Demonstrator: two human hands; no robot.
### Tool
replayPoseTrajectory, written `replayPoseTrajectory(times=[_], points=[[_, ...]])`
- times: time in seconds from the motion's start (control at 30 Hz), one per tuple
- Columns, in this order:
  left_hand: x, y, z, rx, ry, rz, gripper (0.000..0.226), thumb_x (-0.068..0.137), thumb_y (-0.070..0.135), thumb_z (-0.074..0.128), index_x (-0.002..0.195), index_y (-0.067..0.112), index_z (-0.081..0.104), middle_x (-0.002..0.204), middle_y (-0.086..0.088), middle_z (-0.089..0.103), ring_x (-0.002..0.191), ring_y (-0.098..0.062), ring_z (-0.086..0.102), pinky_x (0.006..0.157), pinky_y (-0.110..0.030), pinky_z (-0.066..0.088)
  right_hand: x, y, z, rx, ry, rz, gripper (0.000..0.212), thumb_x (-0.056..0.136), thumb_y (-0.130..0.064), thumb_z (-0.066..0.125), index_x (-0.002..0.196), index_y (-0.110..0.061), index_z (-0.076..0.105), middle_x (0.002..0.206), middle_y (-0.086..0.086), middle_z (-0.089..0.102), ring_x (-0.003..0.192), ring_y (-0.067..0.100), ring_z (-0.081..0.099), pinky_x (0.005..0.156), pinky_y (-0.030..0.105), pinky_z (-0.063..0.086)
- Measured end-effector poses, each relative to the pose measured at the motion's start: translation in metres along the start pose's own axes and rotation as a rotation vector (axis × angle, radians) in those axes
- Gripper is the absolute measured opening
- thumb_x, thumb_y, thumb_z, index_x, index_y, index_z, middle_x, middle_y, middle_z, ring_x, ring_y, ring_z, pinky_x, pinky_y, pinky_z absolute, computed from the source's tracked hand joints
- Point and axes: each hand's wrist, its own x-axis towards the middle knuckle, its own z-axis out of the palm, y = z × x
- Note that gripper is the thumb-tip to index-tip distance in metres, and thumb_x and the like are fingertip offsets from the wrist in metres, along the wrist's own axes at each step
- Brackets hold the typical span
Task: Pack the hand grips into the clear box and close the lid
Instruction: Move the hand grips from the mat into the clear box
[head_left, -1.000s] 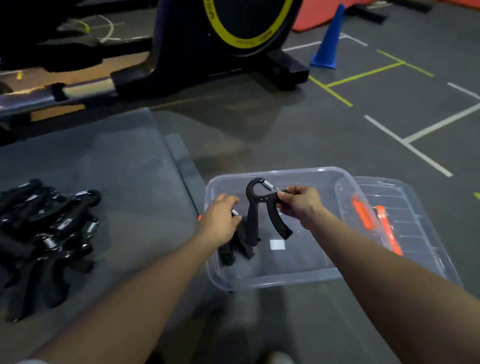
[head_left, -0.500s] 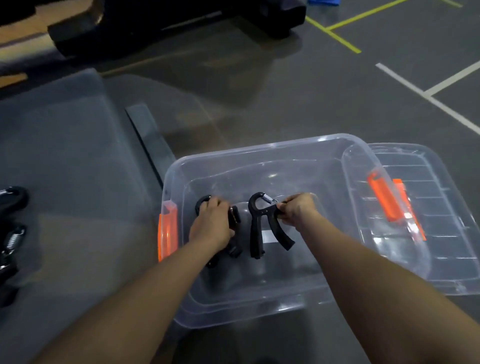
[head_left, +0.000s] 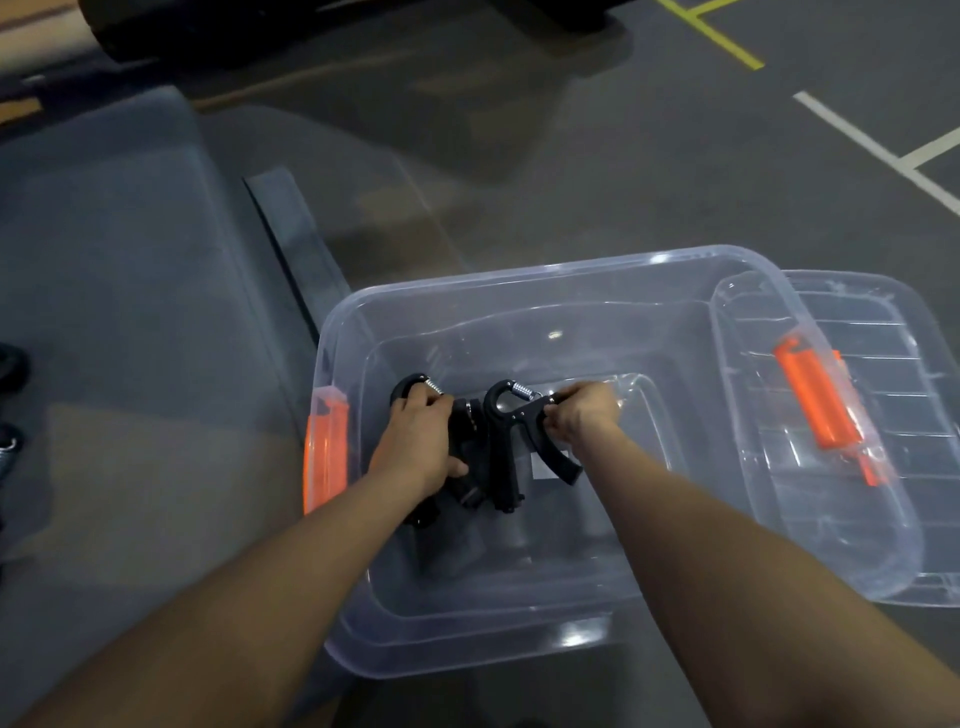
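Note:
The clear box (head_left: 519, 280) stands open on the floor in front of me, with orange latches (head_left: 324, 457) at its ends. Both my hands are down inside it. My left hand (head_left: 415, 447) is closed over a black hand grip (head_left: 462, 457) lying near the box's left end. My right hand (head_left: 579, 415) pinches the top of a second black hand grip (head_left: 506, 452) beside the first, its handles pointing toward me. The clear lid (head_left: 883, 415) lies off the box, against its right side.
A grey mat (head_left: 130, 312) covers the floor to the left, and a few more black hand grips (head_left: 8, 405) peek in at its left edge. Dark exercise equipment (head_left: 311, 26) stands at the top. White and yellow lines mark the floor at the right.
Both hands have lowered the two grips from above the box rim down to its bottom. My view has tilted down and closer to the box, so the pile of grips has slid off the left edge.

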Motion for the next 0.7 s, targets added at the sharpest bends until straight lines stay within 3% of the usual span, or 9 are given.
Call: replayPoseTrajectory(times=[0.03,0.1,0.17,0.27,0.33,0.4,0.47,0.53,0.7], points=[[0.0,0.0,0.001,-0.003,0.004,-0.001,0.08,0.073,0.017,0.078,0.141,0.011,0.037,0.144,-0.005,0.029,0.133,-0.025,0.03,0.113,-0.032,0.03,0.001,0.001,0.002,-0.072,0.047,-0.03,0.021,0.082,-0.002,0.061,0.066,-0.015,0.056,0.085,0.007,0.059,0.081,0.015,0.056,0.086,0.029,0.054],[0.001,0.0,0.001,-0.004,0.006,-0.003,0.081,0.072,0.016,0.079,0.141,0.01,0.037,0.143,-0.005,0.03,0.132,-0.025,0.03,0.113,-0.032,0.03,0.0,0.002,0.004,-0.175,0.107,-0.038,0.008,0.08,-0.004,0.061,0.084,-0.006,0.068,0.086,0.004,0.061,0.08,0.011,0.052,0.075,0.021,0.047],[0.002,0.0,0.0,-0.009,0.001,-0.003,0.082,0.072,0.015,0.079,0.142,0.01,0.037,0.143,-0.005,0.029,0.132,-0.026,0.03,0.114,-0.032,0.03,0.003,0.003,0.003,-0.187,0.073,-0.039,0.023,0.08,-0.005,0.062,0.101,0.002,0.068,0.09,0.0,0.063,0.083,0.009,0.052,0.07,0.019,0.047],[0.003,0.0,-0.001,-0.008,-0.016,-0.005,0.081,0.072,0.017,0.079,0.141,0.01,0.038,0.143,-0.006,0.029,0.132,-0.026,0.031,0.113,-0.033,0.031,-0.008,-0.001,-0.003,-0.01,-0.104,0.014,0.042,0.087,-0.003,0.06,0.128,0.003,0.053,0.127,0.013,0.06,0.108,0.022,0.06,0.087,0.03,0.052],[0.0,0.002,-0.005,0.0,-0.027,0.001,0.074,0.074,0.019,0.077,0.138,0.009,0.041,0.142,-0.007,0.032,0.132,-0.027,0.034,0.112,-0.034,0.033,-0.022,-0.008,-0.008,0.235,-0.206,0.045,0.048,0.095,-0.004,0.05,0.141,0.0,0.038,0.142,0.017,0.045,0.109,0.027,0.052,0.077,0.025,0.054],[-0.004,0.005,-0.014,-0.015,0.016,0.023,0.06,0.08,0.022,0.072,0.133,0.008,0.046,0.138,-0.009,0.038,0.128,-0.028,0.04,0.109,-0.036,0.036,-0.037,-0.017,-0.012,0.211,-0.157,-0.01,0.051,0.092,0.004,0.054,0.141,0.0,0.039,0.125,0.016,0.053,0.098,0.025,0.055,0.069,0.015,0.054],[-0.012,0.007,-0.029,-0.063,0.105,0.043,0.049,0.085,0.022,0.065,0.13,0.01,0.049,0.134,-0.01,0.045,0.125,-0.029,0.046,0.106,-0.037,0.039,-0.055,-0.03,-0.016,0.041,-0.06,-0.166,0.049,0.086,0.003,0.063,0.132,0.0,0.05,0.101,0.008,0.052,0.086,0.022,0.054,0.072,0.023,0.05],[-0.023,0.008,-0.05,-0.135,0.205,0.067,0.043,0.087,0.02,0.061,0.128,0.012,0.052,0.131,-0.009,0.049,0.122,-0.027,0.05,0.105,-0.036,0.039,-0.076,-0.048,-0.018,-0.077,0.008,-0.32,0.044,0.084,-0.007,0.069,0.125,0.0,0.056,0.098,0.006,0.05,0.086,0.02,0.05,0.076,0.029,0.046],[-0.07,-0.019,-0.103,-0.203,0.357,0.058,0.038,0.085,0.019,0.059,0.123,0.014,0.055,0.126,-0.01,0.052,0.114,-0.031,0.055,0.1,-0.043,0.044,-0.146,-0.099,0.003,-0.134,0.023,-0.544,0.034,0.083,-0.014,0.07,0.114,-0.001,0.063,0.091,0.007,0.056,0.086,0.017,0.052,0.077,0.023,0.038]])
